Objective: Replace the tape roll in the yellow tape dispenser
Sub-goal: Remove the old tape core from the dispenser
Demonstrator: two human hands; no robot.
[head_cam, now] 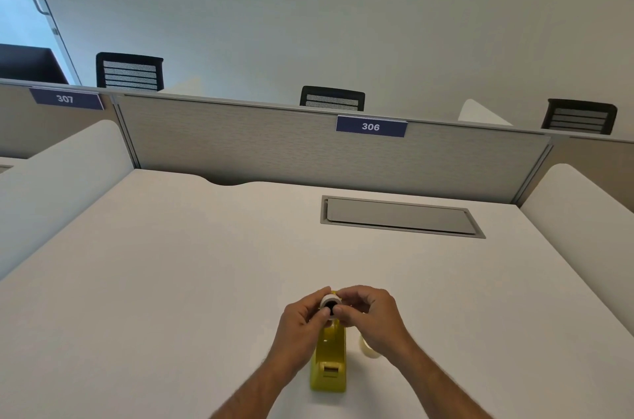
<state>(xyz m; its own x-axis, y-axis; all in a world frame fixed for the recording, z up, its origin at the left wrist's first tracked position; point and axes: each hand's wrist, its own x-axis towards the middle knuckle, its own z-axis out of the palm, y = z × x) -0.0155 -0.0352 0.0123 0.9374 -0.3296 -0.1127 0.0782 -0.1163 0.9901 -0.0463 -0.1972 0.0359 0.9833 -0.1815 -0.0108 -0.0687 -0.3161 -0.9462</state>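
Note:
A yellow tape dispenser [328, 363] stands on the white desk [171, 281], its cutter end toward me. Above its far end, my left hand [302, 319] and my right hand [370, 315] pinch a small white tape roll with a black core [330, 302] between their fingertips. A second, clear tape roll [367, 348] lies on the desk right of the dispenser, partly hidden under my right wrist.
A grey cable hatch [401, 216] is set in the desk at the back right. A grey partition with a "306" label [371, 126] closes the far edge. White side dividers flank the desk. Black chairs stand beyond.

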